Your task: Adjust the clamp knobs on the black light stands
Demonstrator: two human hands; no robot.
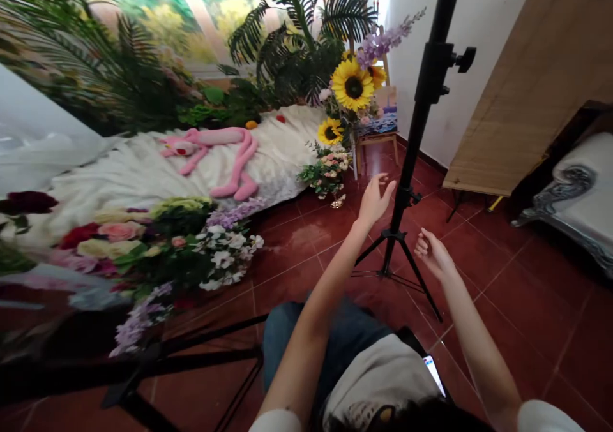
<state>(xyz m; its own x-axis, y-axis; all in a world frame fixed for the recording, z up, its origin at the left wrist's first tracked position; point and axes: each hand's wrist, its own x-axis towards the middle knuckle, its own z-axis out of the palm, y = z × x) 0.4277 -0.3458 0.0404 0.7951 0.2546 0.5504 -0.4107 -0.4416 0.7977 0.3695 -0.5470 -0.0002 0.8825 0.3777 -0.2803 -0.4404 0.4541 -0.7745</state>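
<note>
A black stand [407,164] rises from tripod legs on the floor in front of me. Left of its pole is my left hand [376,199], open, with the thumb apart from the fingers and nothing in it. My right hand [435,254] is to the right of the pole, a little lower, its fingers loosely bent and no object visible in them. Neither hand appears to touch the pole. A small knob [416,197] sits on the pole between the hands, and a larger clamp knob [465,60] is higher up.
A pink plush toy [220,137] lies on white cloth [282,157]. Sunflowers [353,86] and mixed artificial flowers [119,234] stand nearby. Another black tripod [211,355] crosses the lower left. A lit phone [435,376] is beside my body; an ornate seat [582,183] is at right.
</note>
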